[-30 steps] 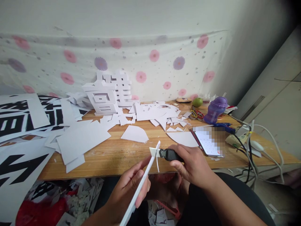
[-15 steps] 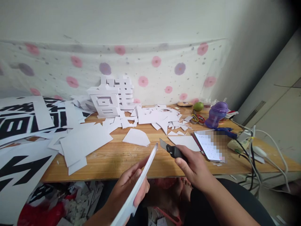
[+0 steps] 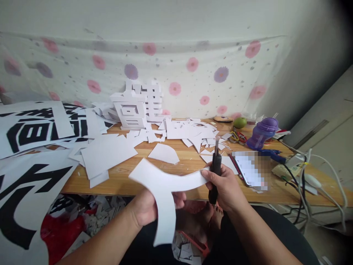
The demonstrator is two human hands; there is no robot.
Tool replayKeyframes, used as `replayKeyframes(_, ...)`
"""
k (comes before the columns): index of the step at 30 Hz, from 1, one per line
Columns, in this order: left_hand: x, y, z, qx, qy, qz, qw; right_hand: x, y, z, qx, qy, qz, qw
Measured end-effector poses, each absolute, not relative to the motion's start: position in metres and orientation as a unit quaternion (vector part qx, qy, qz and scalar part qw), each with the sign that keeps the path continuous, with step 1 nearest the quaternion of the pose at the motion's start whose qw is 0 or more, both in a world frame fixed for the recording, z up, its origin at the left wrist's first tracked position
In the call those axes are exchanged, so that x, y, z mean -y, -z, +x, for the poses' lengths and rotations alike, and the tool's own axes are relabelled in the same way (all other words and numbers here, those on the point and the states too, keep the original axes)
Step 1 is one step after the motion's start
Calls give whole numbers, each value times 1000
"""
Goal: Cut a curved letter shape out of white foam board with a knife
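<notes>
Just changed: you turn the white cut-out (image 3: 165, 187) from edge-on to face-on, and the utility knife (image 3: 215, 173) swings from lying across to standing upright.
Meaning: the blade is off the sheet's edge; you hold the piece up, low centre of the frame, in front of the table's near edge.
Left hand (image 3: 146, 208): closed on the cut-out's lower stem.
Right hand (image 3: 224, 186): wrapped round the knife's black handle, thumb pinching the cut-out's right arm.
Cut-out: stiff, matte white board, three curved arms, smooth edges.
Knife: slim; its blade seems to point up, though it blends into the scraps (image 3: 190, 132) behind.
Table (image 3: 132, 180): scuffed pale wood, strewn with angular white offcuts.
</notes>
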State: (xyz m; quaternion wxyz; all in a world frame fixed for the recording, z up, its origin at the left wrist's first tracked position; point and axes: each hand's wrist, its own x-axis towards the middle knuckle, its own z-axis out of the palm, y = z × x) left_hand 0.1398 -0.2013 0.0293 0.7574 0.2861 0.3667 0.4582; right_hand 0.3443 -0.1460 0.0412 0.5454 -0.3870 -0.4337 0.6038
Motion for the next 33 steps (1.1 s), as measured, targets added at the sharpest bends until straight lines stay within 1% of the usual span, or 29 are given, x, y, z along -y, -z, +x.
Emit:
replayKeyframes(3,202,-26,129,-433,-549,280,658,144,-38,346,363,-576,-406,610)
replayKeyframes(5,205,-23,123,-490,-580,336,557,145,-36,342,340,-559,-416,632)
replayKeyframes(7,205,-21,122,-559,-545,449,436,151,-35,335,337,-550,-423,637)
replayKeyframes(9,201,-20,125,-610,-474,541,331,165,-37,327,357,-548,-430,622)
replayKeyframes(11,195,-22,128,-641,-435,569,275,182,-39,321,401,-553,-432,589)
replayKeyframes(13,190,-25,128,-648,-434,573,253,197,-42,323,454,-573,-411,545)
replayKeyframes(15,188,-28,125,-627,-446,579,269,203,-44,335,501,-605,-358,505)
replayKeyframes(17,190,-30,121,-604,-451,595,280,199,-48,353,563,-594,-311,484)
replayKeyframes(18,192,-31,118,-599,-447,606,272,194,-50,362,618,-554,-297,471)
replayKeyframes(21,198,-37,114,-604,-414,642,228,175,-57,382,786,-395,-309,362)
replayKeyframes(23,201,-42,114,-605,-383,663,217,168,-60,385,842,-340,-309,283)
replayKeyframes(25,203,-46,115,-604,-357,681,208,165,-63,381,871,-314,-303,225)
replayKeyframes(29,204,-53,116,-597,-329,706,190,168,-67,372,909,-255,-285,167)
replayKeyframes(33,204,-58,117,-600,-306,716,181,169,-66,373,922,-214,-283,158)
